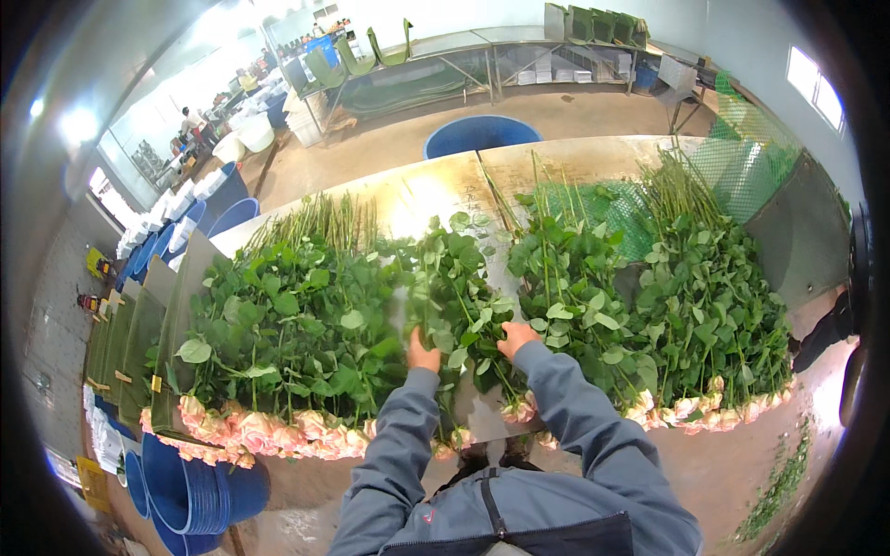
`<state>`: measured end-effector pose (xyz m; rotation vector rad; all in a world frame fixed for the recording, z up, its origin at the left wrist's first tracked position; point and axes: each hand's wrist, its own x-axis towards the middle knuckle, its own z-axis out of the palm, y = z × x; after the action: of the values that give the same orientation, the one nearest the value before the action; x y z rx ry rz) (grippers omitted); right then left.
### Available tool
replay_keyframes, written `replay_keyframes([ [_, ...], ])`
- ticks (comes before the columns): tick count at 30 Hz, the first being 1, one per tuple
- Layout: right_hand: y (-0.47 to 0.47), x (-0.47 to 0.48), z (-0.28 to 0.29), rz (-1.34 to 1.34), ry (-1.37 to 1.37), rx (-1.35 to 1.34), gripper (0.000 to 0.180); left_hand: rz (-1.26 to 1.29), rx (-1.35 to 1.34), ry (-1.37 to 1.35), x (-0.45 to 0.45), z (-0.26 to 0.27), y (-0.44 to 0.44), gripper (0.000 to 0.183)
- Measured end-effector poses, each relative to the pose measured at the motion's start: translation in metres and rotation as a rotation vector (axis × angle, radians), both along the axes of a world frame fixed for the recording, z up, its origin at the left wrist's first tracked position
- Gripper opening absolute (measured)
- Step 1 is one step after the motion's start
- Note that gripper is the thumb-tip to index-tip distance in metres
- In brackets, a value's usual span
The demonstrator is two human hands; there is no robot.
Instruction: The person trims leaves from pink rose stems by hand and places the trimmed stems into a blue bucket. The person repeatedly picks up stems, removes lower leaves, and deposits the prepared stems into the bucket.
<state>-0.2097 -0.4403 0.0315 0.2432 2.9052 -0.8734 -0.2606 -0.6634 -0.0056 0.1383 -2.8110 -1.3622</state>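
Several pink roses with long leafy stems lie across the table in front of me, their blooms towards my body. My left hand (423,353) is at the left side of a small middle bunch of roses (462,306), its thumb up and its fingers hidden in leaves. On the bunch's right side, my right hand (519,338) has its fingertips bent in at a stem among the leaves. Below my right hand hangs a pink rose bloom (518,410) at the table's near edge. Other blooms (461,438) show between my forearms.
A wide rose pile (299,313) lies left, and more roses (702,299) lie right beside green netting (758,153). Upright green boards (142,340) stand at the left end. Blue buckets (188,486) are stacked below. A blue tub (481,132) stands beyond the table (389,184).
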Motion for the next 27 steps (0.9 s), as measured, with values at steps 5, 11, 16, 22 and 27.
replay_keyframes([
  [5,-0.01,-0.015,0.033,0.02,0.211,-0.286,0.038,-0.099,0.765,0.052,-0.035,0.004,-0.062,0.048],
  [11,-0.039,-0.017,0.001,-0.032,0.044,-0.257,0.047,-0.138,0.0,-0.046,-0.008,0.009,-0.084,0.051],
  [16,-0.029,-0.01,-0.023,-0.061,0.124,-0.255,0.038,-0.183,-0.677,0.231,0.036,0.074,-0.101,0.045],
  [22,-0.03,-0.009,-0.034,-0.045,0.072,-0.177,0.035,-0.236,-1.136,0.264,0.028,0.093,-0.14,0.043],
  [27,-0.025,-0.016,-0.015,0.038,0.109,-0.281,0.032,-0.301,-1.222,0.309,-0.001,0.106,-0.151,0.03],
])
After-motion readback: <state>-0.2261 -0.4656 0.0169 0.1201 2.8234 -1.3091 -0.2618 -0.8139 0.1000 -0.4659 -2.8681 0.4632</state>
